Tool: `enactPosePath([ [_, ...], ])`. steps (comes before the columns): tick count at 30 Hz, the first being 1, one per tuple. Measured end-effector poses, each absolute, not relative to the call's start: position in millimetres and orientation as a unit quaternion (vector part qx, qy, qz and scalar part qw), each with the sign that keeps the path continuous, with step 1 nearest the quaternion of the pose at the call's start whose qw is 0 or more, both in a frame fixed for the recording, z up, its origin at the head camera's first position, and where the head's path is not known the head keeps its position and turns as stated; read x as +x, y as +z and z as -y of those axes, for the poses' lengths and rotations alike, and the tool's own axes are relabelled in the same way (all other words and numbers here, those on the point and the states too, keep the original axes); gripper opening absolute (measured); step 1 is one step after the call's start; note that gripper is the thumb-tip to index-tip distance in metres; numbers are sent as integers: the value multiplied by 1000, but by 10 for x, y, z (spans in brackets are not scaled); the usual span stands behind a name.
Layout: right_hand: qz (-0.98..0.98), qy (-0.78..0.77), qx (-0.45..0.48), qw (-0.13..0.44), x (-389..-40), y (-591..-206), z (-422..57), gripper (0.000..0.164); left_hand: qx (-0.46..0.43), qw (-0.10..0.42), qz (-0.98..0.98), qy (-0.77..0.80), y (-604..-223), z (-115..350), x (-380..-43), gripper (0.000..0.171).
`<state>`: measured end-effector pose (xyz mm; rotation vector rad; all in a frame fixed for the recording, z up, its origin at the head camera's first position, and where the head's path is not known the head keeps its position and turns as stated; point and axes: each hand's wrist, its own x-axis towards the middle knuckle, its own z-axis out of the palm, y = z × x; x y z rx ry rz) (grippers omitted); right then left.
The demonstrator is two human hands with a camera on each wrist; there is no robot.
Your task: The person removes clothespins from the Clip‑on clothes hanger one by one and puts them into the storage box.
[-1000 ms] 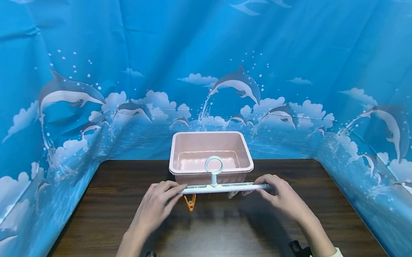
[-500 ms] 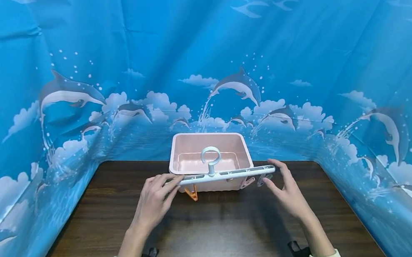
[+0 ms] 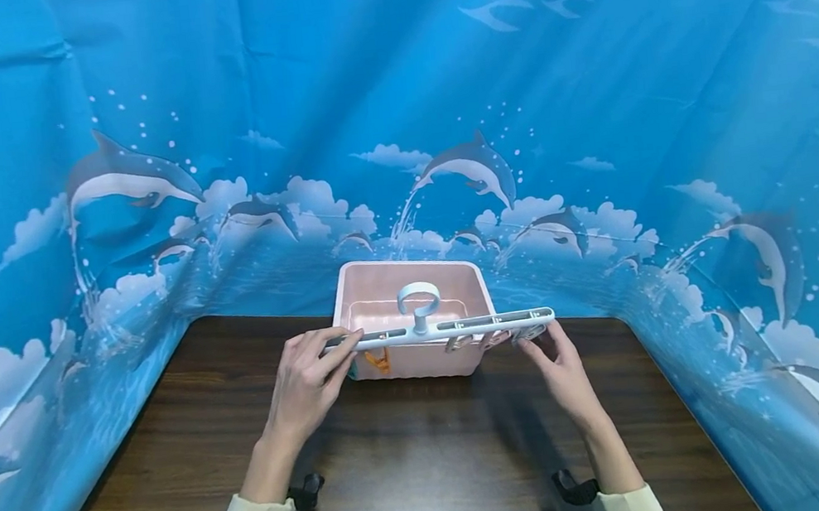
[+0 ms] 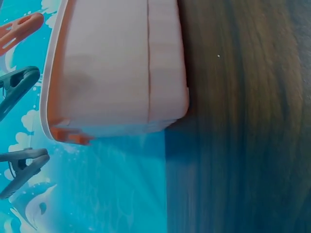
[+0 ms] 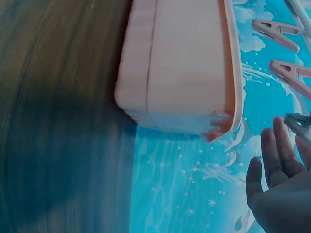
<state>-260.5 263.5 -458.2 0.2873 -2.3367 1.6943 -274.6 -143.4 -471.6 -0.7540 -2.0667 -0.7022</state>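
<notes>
A white clip hanger with a ring-like hook spans level between my two hands, above the front rim of a pink plastic bin. My left hand pinches its left end between thumb and fingers. At the other end, my right hand holds the tip, index finger at the bar's end and thumb lower by the clips. Clothes pegs hang below: an orange peg, a dark green peg and a grey peg at left, pinkish pegs and a grey-green peg at right.
The bin stands at the back of a dark wooden table. Behind and along both sides hangs a blue dolphin-print curtain. Black wrist devices sit below both wrists.
Both hands have raised the clip hanger, from in front of the bin to over its front rim. The right end rose more, and the right hand's hold shifted toward the tip.
</notes>
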Motion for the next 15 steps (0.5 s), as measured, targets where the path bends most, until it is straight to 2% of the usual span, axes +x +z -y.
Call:
enactPosePath([
  [4,778,613,88,106,-2617,-4541,-2630,41,-298,417,806,-295,-4707,1419,-2797,61],
  [10,736,662,92,103,-2625,-4492,-2600,38,-303,428,793,-310,-4662,1381,-2863,50],
  [15,662,736,117,81,-2650,-4466,-2527,34,-295,427,794,-316,-4666,1410,-2838,52],
])
